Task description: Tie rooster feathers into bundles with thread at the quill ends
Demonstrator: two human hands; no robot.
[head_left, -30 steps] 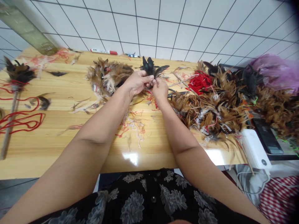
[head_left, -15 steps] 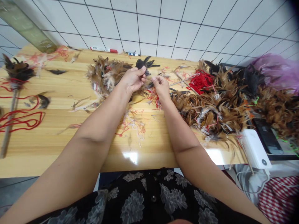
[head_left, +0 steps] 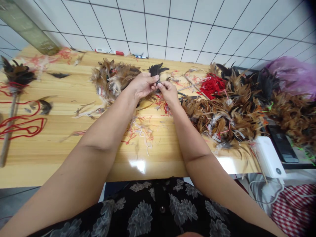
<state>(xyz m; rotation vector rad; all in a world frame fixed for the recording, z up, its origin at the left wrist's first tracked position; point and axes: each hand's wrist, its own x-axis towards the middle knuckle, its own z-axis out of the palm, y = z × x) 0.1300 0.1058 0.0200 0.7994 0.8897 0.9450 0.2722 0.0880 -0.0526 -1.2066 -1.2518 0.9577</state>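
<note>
A small bunch of black feathers (head_left: 157, 69) points up and away from my fingers, above the middle of the table. My left hand (head_left: 145, 85) pinches the lower end of this bunch between thumb and fingers. Close against it, my right hand (head_left: 169, 91) has its thumb and forefinger pinched at the base of the same bunch; the fingers hide the quills there. Brown feathers in a loose bundle (head_left: 115, 77) lie just left of my left hand. Beside my right wrist spreads a large pile of brown feathers (head_left: 222, 115).
A stick topped with black feathers (head_left: 10, 121) and loose red cord (head_left: 32, 133) lie at the left. Red string (head_left: 212, 86) sits on the feather pile. A white power bank (head_left: 269, 158) and a phone (head_left: 282, 143) are at the right edge. Markers (head_left: 108, 52) lie along the tiled wall.
My right hand has moved slightly left and up, so its fingertips now meet my left hand at the feathers' base. The black feathers have shifted a little to the right.
</note>
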